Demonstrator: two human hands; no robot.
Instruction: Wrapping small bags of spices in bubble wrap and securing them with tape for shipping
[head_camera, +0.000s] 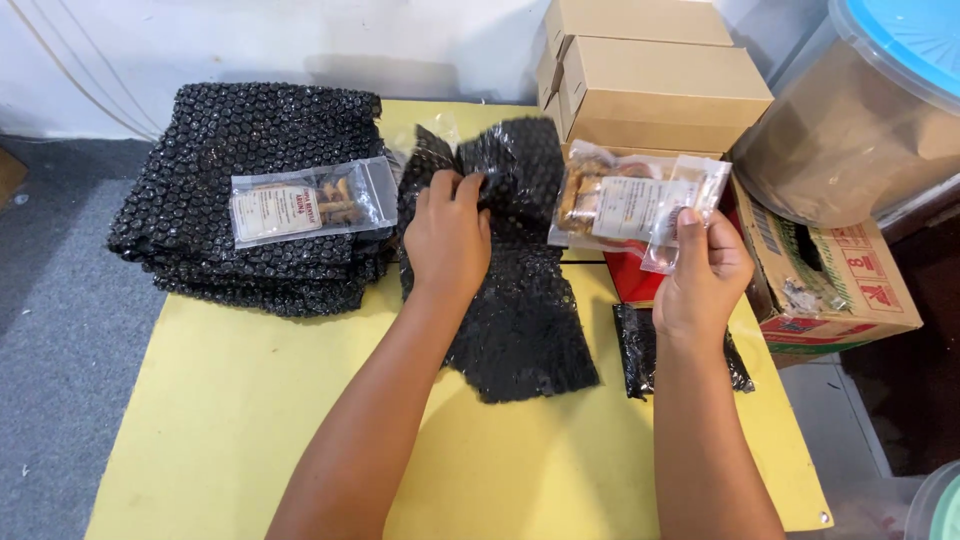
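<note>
My left hand (447, 235) grips the upper part of a black bubble-wrap sheet (520, 320) that lies on the yellow table (230, 420). My right hand (705, 275) holds up a clear snack packet (625, 205) with a white label, just right of the sheet. Another clear labelled packet (305, 203) rests on a stack of black bubble wrap (230, 150) at the left. A small wrapped black bundle (638, 350) lies under my right wrist.
Several brown cardboard boxes (655, 85) are stacked at the table's far edge. A printed carton (850, 290) and a large tub with a blue lid (880, 110) stand at the right. Grey floor (60, 300) lies left of the table.
</note>
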